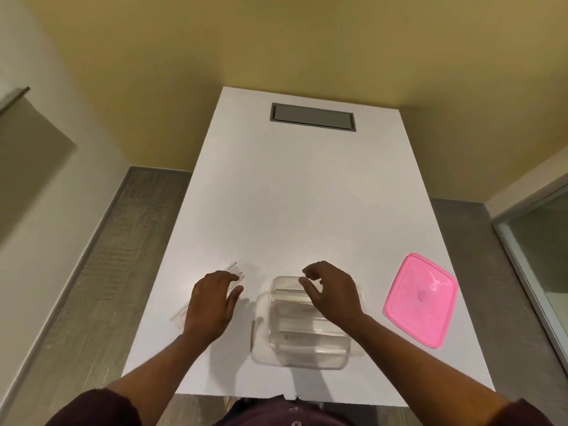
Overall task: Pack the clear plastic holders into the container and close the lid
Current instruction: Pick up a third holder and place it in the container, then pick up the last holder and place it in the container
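Note:
A clear plastic container (302, 352) stands on the white table near the front edge, with clear plastic holders lying inside it. My right hand (330, 290) hovers over the container's far half, fingers loosely curled and holding nothing. To the left a clear plastic holder (235, 269) lies on the table, mostly hidden under my left hand (212, 302). That hand lies over it with relaxed fingers; I cannot tell whether it grips the holder. The pink lid (421, 299) lies flat on the table to the right of the container.
The white table (301, 195) stretches away from me, with a grey recessed panel (313, 117) near its far end. Grey floor shows on both sides of the table. A glass panel stands at the far right.

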The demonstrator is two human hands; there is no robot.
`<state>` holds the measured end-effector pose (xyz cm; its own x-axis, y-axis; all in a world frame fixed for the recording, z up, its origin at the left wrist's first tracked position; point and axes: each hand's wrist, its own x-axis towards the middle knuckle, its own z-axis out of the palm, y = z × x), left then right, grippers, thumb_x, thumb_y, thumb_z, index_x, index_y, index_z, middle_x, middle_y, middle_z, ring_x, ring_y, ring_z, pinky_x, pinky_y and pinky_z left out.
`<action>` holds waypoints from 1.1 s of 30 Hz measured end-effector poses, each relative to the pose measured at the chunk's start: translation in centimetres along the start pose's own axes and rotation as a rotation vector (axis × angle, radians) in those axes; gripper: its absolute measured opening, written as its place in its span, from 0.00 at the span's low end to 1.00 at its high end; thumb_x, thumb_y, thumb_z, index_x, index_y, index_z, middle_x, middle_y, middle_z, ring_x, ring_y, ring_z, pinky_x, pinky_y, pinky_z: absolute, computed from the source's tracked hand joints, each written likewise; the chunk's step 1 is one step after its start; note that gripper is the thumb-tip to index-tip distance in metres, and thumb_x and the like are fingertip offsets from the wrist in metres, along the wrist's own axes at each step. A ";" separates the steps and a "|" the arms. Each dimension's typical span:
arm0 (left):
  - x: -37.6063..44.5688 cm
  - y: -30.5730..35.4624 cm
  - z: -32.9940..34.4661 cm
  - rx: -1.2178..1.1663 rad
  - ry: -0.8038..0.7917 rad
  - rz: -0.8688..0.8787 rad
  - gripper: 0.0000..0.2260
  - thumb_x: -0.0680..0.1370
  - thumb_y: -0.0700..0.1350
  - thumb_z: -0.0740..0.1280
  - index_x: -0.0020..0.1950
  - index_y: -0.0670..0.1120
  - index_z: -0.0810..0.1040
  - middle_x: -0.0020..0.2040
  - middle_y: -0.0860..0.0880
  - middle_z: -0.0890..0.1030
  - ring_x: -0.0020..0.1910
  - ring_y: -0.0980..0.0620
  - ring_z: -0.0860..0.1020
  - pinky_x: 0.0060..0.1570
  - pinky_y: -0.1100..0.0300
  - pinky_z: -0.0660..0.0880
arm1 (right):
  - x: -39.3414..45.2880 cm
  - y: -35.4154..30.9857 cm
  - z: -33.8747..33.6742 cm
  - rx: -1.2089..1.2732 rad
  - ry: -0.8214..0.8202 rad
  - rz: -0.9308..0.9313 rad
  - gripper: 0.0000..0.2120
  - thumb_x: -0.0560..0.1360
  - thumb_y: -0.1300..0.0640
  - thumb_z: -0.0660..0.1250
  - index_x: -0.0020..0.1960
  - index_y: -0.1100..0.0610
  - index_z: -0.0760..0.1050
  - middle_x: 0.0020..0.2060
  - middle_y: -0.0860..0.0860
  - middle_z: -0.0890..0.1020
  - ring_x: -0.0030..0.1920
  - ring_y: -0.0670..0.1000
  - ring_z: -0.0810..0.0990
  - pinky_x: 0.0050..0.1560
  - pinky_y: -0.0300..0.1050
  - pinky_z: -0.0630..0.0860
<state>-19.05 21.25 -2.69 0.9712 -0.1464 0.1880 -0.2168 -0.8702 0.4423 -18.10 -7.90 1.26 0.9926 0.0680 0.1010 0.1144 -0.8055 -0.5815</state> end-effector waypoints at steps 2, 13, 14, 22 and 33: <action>-0.5 -1.8 -0.9 0.037 -0.033 -0.155 0.13 0.80 0.54 0.60 0.59 0.49 0.76 0.54 0.50 0.80 0.51 0.46 0.78 0.51 0.49 0.74 | 1.2 -1.9 1.1 0.074 -0.017 0.011 0.09 0.76 0.44 0.69 0.53 0.46 0.79 0.45 0.39 0.82 0.47 0.40 0.81 0.49 0.42 0.79; -4.0 -12.4 -1.9 -0.671 -0.087 -1.324 0.21 0.78 0.55 0.67 0.39 0.37 0.79 0.34 0.41 0.81 0.32 0.43 0.79 0.38 0.53 0.75 | 7.8 -10.6 10.0 0.020 -0.588 0.149 0.26 0.77 0.44 0.70 0.71 0.52 0.71 0.68 0.54 0.72 0.65 0.54 0.77 0.65 0.48 0.71; -4.1 -12.7 -2.0 -0.722 -0.090 -1.351 0.19 0.78 0.53 0.68 0.36 0.37 0.78 0.31 0.42 0.80 0.29 0.45 0.77 0.34 0.56 0.74 | 8.3 -10.8 10.8 0.014 -0.625 0.192 0.28 0.77 0.44 0.70 0.73 0.53 0.69 0.70 0.55 0.71 0.67 0.55 0.75 0.66 0.47 0.69; -2.6 -12.9 -2.0 -1.043 -0.214 -1.485 0.11 0.77 0.42 0.71 0.44 0.34 0.77 0.39 0.36 0.82 0.31 0.44 0.79 0.31 0.55 0.82 | 10.9 -10.7 14.2 0.137 -0.599 0.460 0.23 0.80 0.47 0.67 0.71 0.56 0.74 0.66 0.52 0.78 0.67 0.52 0.76 0.70 0.45 0.69; -1.9 -11.8 -2.6 -1.130 -0.135 -1.451 0.11 0.72 0.25 0.69 0.52 0.33 0.75 0.48 0.31 0.82 0.35 0.41 0.80 0.33 0.52 0.83 | 10.4 -11.1 14.0 0.389 -0.301 0.676 0.06 0.67 0.57 0.71 0.35 0.58 0.84 0.33 0.52 0.87 0.40 0.53 0.88 0.50 0.57 0.84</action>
<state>-18.62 33.05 -6.04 0.4201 0.2583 -0.8699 0.7971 0.3532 0.4898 -8.44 9.99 -2.48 0.8151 -0.1581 -0.5573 -0.5580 -0.4725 -0.6822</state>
